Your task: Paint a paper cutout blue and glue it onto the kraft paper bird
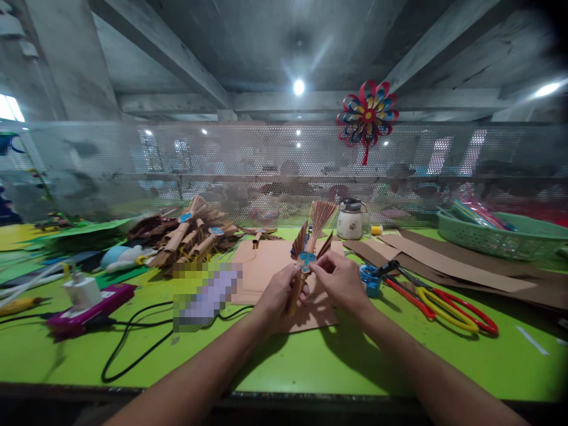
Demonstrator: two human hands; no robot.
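Note:
Between my hands a folded brown paper figure (320, 220) stands nearly upright, with a pleated fan top, pleated side wings and a rolled paper stem. A blue paper piece (307, 259) sits on its middle. My left hand (284, 290) is closed around the stem from the left and below. With bent fingers, my right hand (339, 277) pinches at the right edge of the blue piece and the figure. Under both hands lie light brown paper sheets (248, 275). Just right of my right hand is a small blue pot (371, 281) with a dark-handled tool across it.
Red and yellow-handled scissors (448, 307) lie at right, before brown paper strips (461, 260) and a green basket (497, 236). Similar paper figures (195, 236) are piled at left. A purple power strip (91, 310) with a black cable and a white jar (350, 220) share the green table (275, 367).

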